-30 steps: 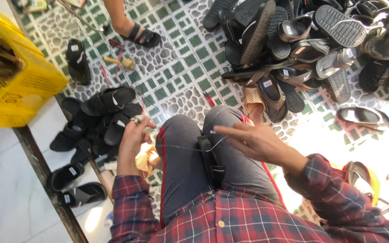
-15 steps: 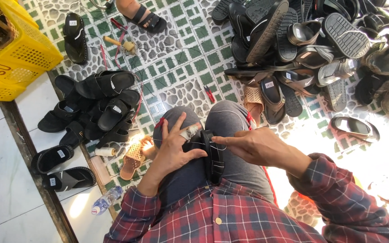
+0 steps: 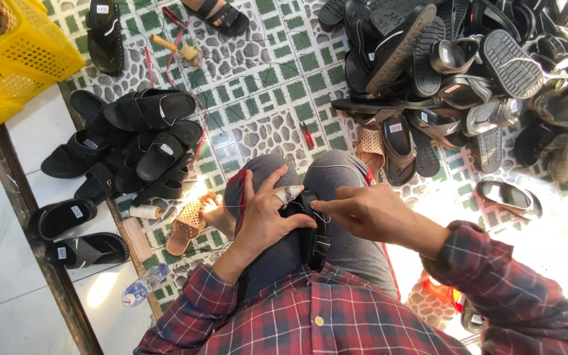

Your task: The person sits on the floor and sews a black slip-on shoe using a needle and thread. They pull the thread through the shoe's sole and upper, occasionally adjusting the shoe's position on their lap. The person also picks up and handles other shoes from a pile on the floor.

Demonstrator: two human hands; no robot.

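Matt black rubbery sandal (image 3: 315, 230), perforated yellow plastic crate (image 3: 18, 62)

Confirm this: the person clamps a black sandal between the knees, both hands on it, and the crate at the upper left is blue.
Wrong on one count: the crate at the upper left is yellow, not blue, as the head view shows. The rest stands: the black sandal sits clamped between the knees, with the left hand and the right hand both on it.
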